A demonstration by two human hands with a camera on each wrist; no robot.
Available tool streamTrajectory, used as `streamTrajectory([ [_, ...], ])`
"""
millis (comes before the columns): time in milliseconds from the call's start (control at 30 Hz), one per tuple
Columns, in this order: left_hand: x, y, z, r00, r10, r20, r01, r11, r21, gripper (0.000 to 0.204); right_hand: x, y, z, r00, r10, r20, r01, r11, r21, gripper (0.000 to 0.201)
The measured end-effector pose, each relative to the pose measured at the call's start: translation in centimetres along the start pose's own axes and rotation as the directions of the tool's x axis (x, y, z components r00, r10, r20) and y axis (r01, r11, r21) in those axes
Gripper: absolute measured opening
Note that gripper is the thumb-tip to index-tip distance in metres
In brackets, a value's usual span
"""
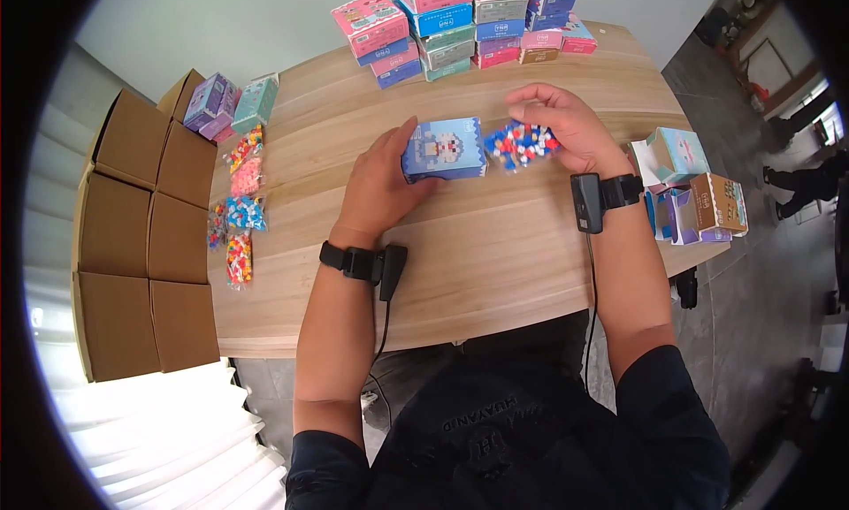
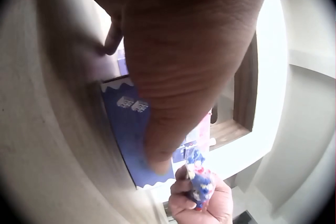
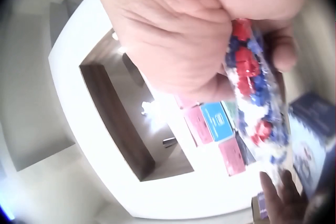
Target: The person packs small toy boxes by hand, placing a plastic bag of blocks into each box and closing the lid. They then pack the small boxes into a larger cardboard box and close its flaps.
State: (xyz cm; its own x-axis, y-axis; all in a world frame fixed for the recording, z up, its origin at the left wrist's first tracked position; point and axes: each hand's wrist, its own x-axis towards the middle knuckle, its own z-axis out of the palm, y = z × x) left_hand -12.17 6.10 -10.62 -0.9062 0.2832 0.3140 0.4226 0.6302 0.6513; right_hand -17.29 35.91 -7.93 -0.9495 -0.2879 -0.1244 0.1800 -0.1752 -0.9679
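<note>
Two hands (image 1: 382, 176) out front, both loaded, over the middle of the worktop (image 1: 460, 271), nearer side towards the dark shirt (image 1: 495, 422). Black wrist units on both arms.

Left hand had the blue box (image 1: 447, 146) by its left end, fingers and thumb curled round it, opened only to box width. Box was pale blue on top, with a blocky white figure printed mid-panel and a wavy darker blue border. Side panel deep blue, with small white brick-like prints in the left wrist view. Corners looked square.

Right hand (image 1: 570, 130) pinched the bag (image 1: 523, 146) at its right side between thumb and fingers, nearly closed on it. Bag was clear, shiny, creased film, full of small blue, red and white pieces. It sat just right of the box; can't tell if they touched.

Further out, left edge: five bags of pieces (image 1: 240, 258), mixed colours plus pink and blue, with brown cartons (image 1: 115, 218) alongside. Right edge: opened boxes (image 1: 718, 205), flaps out, teal, brown and purple. Far left corner: purple and teal boxes (image 1: 256, 103). Far edge: stacked boxes (image 1: 442, 22), pink, blue and green. Pale wall (image 1: 292, 15) behind.
</note>
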Motion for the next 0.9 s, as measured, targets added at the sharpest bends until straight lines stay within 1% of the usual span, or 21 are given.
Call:
streamTrajectory([
  [33, -0.1, 0.4, -0.2, 0.999, -0.036, 0.018, 0.036, 0.999, -0.036, 0.091, 0.1, 0.2, -0.2, 1.0, 0.005, 0.022, -0.004, 0.998, -0.061, 0.022],
  [67, -0.2, 0.7, -0.5, 0.997, -0.07, 0.038, 0.073, 0.995, -0.073, 0.09, 0.2, 0.5, -0.3, 0.997, 0.055, 0.061, -0.049, 0.994, -0.096, 0.022],
  [133, -0.5, 1.5, -0.7, 0.997, -0.069, -0.031, 0.061, 0.98, -0.192, 0.089, 0.0, 0.5, -0.1, 0.979, 0.156, 0.133, -0.133, 0.977, -0.167, 0.023],
  [167, -0.5, 1.8, -0.8, 0.995, -0.07, -0.066, 0.051, 0.967, -0.25, 0.089, -0.1, 0.5, 0.1, 0.976, 0.173, 0.13, -0.15, 0.974, -0.173, 0.023],
  [267, -0.4, 1.7, -1.1, 0.989, -0.086, -0.119, 0.054, 0.968, -0.244, 0.09, -1.1, -0.2, 1.7, 0.964, 0.243, 0.112, -0.217, 0.955, -0.202, 0.027],
  [367, -0.5, 1.9, -1.5, 0.993, -0.058, -0.101, 0.032, 0.971, -0.236, 0.091, -1.1, 0.3, 2.5, 0.957, 0.227, 0.179, -0.191, 0.961, -0.199, 0.03],
  [467, -0.6, 2.0, -1.5, 0.995, -0.026, -0.095, 0.002, 0.972, -0.236, 0.09, -1.5, 0.1, 3.3, 0.956, 0.211, 0.205, -0.168, 0.963, -0.209, 0.031],
  [567, -0.5, 1.8, -1.5, 0.995, -0.006, -0.1, -0.016, 0.974, -0.226, 0.089, -1.7, -0.2, 3.5, 0.957, 0.198, 0.213, -0.158, 0.969, -0.192, 0.03],
  [667, -0.6, 1.9, -1.5, 0.996, -0.016, -0.092, -0.007, 0.971, -0.239, 0.089, -1.9, -0.5, 3.6, 0.953, 0.235, 0.188, -0.2, 0.962, -0.188, 0.029],
  [767, -0.5, 1.9, -1.4, 0.994, -0.087, -0.067, 0.058, 0.932, -0.359, 0.09, -2.1, -0.7, 3.4, 0.945, 0.239, 0.224, -0.226, 0.971, -0.081, 0.028],
  [867, -0.4, 1.3, -1.1, 0.984, -0.16, -0.072, 0.11, 0.883, -0.457, 0.089, -1.5, 0.0, 2.7, 0.967, 0.2, 0.159, -0.203, 0.979, 0.003, 0.028],
  [900, -0.4, 1.5, -1.1, 0.984, -0.164, -0.068, 0.112, 0.872, -0.477, 0.089, -1.4, 0.3, 2.3, 0.968, 0.189, 0.168, -0.195, 0.981, 0.019, 0.028],
])
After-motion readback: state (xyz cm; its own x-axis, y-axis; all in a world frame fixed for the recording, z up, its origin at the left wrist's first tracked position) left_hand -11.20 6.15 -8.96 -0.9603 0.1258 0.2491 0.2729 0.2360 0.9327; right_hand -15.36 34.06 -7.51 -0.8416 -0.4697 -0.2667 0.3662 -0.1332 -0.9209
